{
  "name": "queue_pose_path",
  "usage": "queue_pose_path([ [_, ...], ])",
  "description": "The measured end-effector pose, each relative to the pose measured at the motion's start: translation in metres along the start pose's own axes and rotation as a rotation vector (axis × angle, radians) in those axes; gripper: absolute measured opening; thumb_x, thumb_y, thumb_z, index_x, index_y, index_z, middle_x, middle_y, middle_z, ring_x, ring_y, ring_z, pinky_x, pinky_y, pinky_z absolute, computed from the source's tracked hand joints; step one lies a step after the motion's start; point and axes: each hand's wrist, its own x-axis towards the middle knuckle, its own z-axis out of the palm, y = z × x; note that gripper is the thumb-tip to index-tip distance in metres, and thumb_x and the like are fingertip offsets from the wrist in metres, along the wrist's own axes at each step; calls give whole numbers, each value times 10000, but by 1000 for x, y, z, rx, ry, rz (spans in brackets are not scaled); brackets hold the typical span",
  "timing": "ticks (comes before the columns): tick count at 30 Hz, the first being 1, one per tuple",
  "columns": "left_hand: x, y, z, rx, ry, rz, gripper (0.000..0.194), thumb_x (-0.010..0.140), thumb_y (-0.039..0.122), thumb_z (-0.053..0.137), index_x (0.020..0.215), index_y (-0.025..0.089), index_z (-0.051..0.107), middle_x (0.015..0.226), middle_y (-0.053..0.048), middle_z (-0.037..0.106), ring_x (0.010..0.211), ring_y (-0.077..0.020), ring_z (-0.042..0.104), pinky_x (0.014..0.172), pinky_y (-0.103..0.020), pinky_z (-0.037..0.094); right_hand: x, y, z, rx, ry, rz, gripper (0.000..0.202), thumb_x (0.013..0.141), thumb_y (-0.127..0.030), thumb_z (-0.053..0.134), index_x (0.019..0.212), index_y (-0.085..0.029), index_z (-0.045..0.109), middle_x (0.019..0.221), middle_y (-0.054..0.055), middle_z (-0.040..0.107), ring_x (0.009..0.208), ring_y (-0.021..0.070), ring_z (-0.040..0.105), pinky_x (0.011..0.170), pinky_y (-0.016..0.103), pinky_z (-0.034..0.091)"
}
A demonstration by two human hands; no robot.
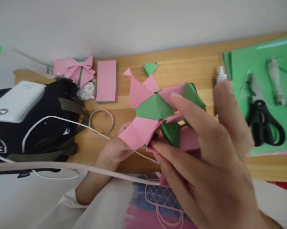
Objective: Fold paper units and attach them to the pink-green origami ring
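A folded pink and green paper model (155,108) is held up over the wooden table, made of several joined pieces with gaps between them. My left hand (116,148) grips its lower left pink panel; some of those fingers are hidden behind the paper. From the right, my right hand (212,159) holds the model too, with fingertips pressed at a fold near its lower middle. One finger of that hand reaches along the upper right pink part. Just beyond the model lies a small green folded paper piece (150,68).
At the left, a black bag (52,127) carries a white power bank (19,100); white cables cross in front. Behind are a pink paper bow (80,70), a paper stack (106,81) and a tape roll (101,121). Right: black-handled scissors (263,124) on green sheets (241,63), and a glue tube (221,74).
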Motion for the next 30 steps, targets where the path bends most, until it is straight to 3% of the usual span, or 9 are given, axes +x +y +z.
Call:
queue_pose_path([
  [5,-2,-2,-2,-14,-59,-42,456,498,377,921,852,169,723,741,-27,713,671,-178,664,679,-331,580,-1,6,-3,7,-37,-26,240,910,-249,553,715,-263,692,1446,-31,483,1428,316,311,1187,591,174],
  [12,-2,-2,-7,10,-61,-49,458,512,346,919,870,148,712,790,-36,712,707,-183,659,715,-344,561,-1,5,-2,18,-37,-10,226,889,-221,548,710,-266,678,1430,-44,498,1419,313,337,1189,571,196],
  [18,-2,2,-3,4,-104,-68,464,534,378,909,876,133,713,786,-43,707,729,-201,670,731,-357,553,-2,7,-3,2,-44,-37,169,883,-212,551,779,-269,671,1444,-26,504,1462,300,265,1185,563,218],
  [30,-3,4,2,-19,-91,-61,395,572,346,898,887,172,734,804,-8,740,772,-163,681,805,-306,525,-2,9,-2,14,-20,-24,231,905,-222,520,746,-258,684,1420,-12,536,1434,330,327,1162,580,294],
])
